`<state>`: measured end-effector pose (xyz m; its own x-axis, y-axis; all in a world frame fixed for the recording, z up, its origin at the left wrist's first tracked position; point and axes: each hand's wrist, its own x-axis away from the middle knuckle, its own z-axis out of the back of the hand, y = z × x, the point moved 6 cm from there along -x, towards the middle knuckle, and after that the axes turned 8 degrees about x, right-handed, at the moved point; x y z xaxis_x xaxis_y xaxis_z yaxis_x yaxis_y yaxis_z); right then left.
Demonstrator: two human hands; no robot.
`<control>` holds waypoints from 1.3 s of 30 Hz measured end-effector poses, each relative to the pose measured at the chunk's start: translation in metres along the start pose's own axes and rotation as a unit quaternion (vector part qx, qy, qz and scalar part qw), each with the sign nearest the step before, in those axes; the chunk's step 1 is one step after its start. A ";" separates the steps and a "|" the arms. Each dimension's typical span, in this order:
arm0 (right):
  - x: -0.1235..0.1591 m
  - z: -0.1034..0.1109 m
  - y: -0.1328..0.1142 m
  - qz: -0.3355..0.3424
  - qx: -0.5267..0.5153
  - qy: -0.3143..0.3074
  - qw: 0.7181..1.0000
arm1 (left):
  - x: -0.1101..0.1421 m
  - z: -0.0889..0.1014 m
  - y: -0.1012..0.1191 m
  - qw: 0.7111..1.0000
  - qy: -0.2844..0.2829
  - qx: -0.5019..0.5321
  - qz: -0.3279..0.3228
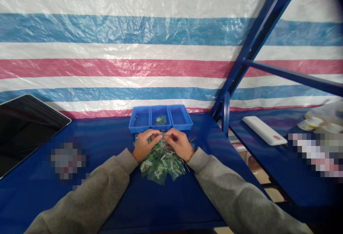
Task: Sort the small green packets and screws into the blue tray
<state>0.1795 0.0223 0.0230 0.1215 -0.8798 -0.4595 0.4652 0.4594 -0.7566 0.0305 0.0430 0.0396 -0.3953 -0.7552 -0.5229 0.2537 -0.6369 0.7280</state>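
My left hand (147,144) and my right hand (179,143) meet over a pile of small plastic bags (163,169). Thumbs and fingers of both are pinched together on what looks like a small clear plastic bag (164,134), mostly covered by the fingertips. The piled bags are see-through with a green tint, and thin metal pieces and pale strips show in them. Just behind my hands stands a blue three-part tray (130,128). Its middle section holds a small bag (161,120), and a thin metal piece (137,117) lies in the left one.
A dark flat screen (29,126) lies on the blue table (155,209) at left, near a blurred-out item (66,160). Blue metal posts (241,62) rise at right. A second blue table beyond the gap bears a white oblong device (264,130). Striped sheeting (134,30) hangs behind.
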 end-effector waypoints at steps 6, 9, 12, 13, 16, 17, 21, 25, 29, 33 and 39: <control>0.000 -0.001 0.001 -0.005 -0.007 0.009 1.000 | 0.000 -0.001 -0.004 1.000 -0.003 -0.012 0.010; 0.000 -0.001 0.002 -0.007 0.000 0.010 1.000 | 0.001 -0.001 -0.005 1.000 -0.005 -0.016 0.009; -0.001 -0.003 0.001 -0.004 0.011 -0.008 1.000 | 0.001 -0.001 -0.004 1.000 -0.003 -0.017 -0.001; -0.001 -0.003 0.001 -0.003 0.014 -0.017 1.000 | 0.001 0.000 -0.003 1.000 -0.001 -0.017 -0.005; -0.002 -0.005 0.000 0.001 0.025 -0.035 0.999 | 0.001 0.000 0.000 1.000 0.001 -0.014 -0.017; -0.002 -0.005 0.000 0.003 0.030 -0.036 0.999 | 0.001 0.000 0.001 1.000 0.001 -0.013 -0.019; -0.003 -0.005 -0.005 0.015 0.042 -0.042 0.998 | 0.001 0.001 0.003 1.000 0.012 -0.006 -0.018; -0.004 -0.002 -0.011 0.022 0.052 -0.045 0.997 | 0.001 0.003 0.004 1.000 0.023 0.000 -0.013; -0.004 -0.001 -0.013 0.020 0.053 -0.047 0.997 | 0.002 0.004 0.005 0.999 0.028 -0.003 -0.017; -0.004 -0.001 -0.012 0.017 0.044 -0.045 0.998 | 0.002 0.006 0.004 0.999 0.041 -0.005 -0.015; -0.001 -0.002 -0.003 -0.003 0.028 -0.031 0.999 | 0.001 0.002 0.002 0.999 0.028 -0.016 -0.015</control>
<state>0.1761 0.0225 0.0243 0.1717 -0.8890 -0.4246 0.5137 0.4485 -0.7314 0.0285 0.0414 0.0414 -0.3532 -0.7428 -0.5687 0.2704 -0.6630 0.6981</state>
